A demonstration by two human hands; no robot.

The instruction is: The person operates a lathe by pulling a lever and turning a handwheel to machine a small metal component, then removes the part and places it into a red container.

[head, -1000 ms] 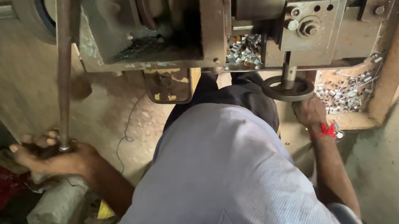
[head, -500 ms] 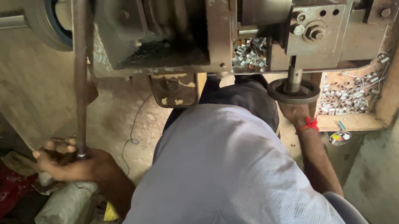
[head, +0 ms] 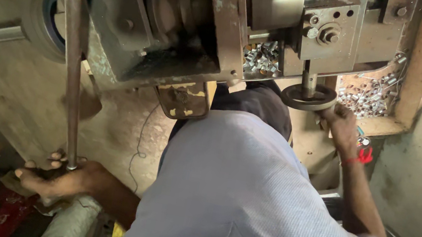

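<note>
Down at the lower left, the left hand [head: 52, 180] is curling its fingers [head: 55, 156] tight around the foot of a long rusty lever rod [head: 71, 65], which is rising straight up from that grip to the grimy press machine [head: 181, 26] overhead. Across the pale shirt [head: 243, 199], the right hand [head: 340, 124] is pressing against the dark round die ring [head: 308, 97] just left of its fingertips; whether it is clamping is unclear. Small metal pieces [head: 365, 96] are lying heaped just above that hand.
</note>
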